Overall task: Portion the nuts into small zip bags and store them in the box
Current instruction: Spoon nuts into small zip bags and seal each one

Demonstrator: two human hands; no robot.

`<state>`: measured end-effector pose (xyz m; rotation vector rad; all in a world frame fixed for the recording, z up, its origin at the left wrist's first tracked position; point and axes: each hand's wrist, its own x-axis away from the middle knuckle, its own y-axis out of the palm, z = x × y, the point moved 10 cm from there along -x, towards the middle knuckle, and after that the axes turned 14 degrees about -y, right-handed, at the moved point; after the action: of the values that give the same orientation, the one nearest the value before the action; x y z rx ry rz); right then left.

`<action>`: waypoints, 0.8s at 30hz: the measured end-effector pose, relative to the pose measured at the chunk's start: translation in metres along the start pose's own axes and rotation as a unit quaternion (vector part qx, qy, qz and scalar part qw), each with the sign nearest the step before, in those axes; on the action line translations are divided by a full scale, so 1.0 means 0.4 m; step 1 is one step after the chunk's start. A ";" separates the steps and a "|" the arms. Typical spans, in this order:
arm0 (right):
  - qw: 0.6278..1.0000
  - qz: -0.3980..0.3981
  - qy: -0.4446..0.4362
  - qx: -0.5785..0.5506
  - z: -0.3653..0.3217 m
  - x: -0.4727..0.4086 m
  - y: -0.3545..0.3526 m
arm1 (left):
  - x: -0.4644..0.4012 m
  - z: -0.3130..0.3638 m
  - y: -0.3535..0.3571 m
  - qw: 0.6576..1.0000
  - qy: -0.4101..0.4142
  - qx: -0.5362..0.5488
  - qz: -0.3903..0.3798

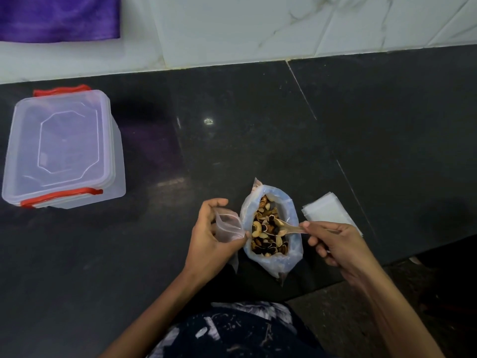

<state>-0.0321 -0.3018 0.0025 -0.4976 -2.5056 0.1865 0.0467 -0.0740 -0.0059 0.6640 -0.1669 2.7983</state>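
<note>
Scooping nuts from the big bag, small zip bag held ready beside it.

The nuts (268,229) lie in an open plastic bag (290,257) on the dark counter (232,125), near its front edge; the bag's long axis runs near to far, mouth upward. A clear spoon (286,228) lies across it, bowl pointing left into the nuts, handle pinched in the right hand (338,246). Just left, touching the bag, the left hand (209,239) curls its fingers round a small zip bag (228,227), mouth turned toward the nuts. This looks like the filling step; next the loaded spoon should lift level and tip into that mouth. Spare bags (327,211) lie to the right. The box (62,148), lid on, stands well apart at far left.
</note>
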 end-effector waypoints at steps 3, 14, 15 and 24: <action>1.000 0.001 -0.005 0.000 -0.002 0.005 -0.005 | 0.010 0.021 -0.014 0.999 0.023 -0.012 0.020; 0.994 0.011 -0.103 -0.046 -0.139 0.074 -0.021 | 0.058 0.089 -0.043 0.991 0.117 -0.025 0.068; 0.992 -0.003 -0.117 -0.044 -0.163 0.089 0.001 | 0.060 0.094 -0.041 0.990 0.123 -0.025 0.067; 0.930 -0.042 -0.360 0.067 -0.284 0.181 0.169 | 0.067 0.100 -0.040 0.990 0.128 -0.006 0.061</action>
<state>-0.0028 -0.2088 0.1175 -0.2915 -3.1854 0.5964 0.0451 -0.0593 0.0427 0.2948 -0.1795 2.9632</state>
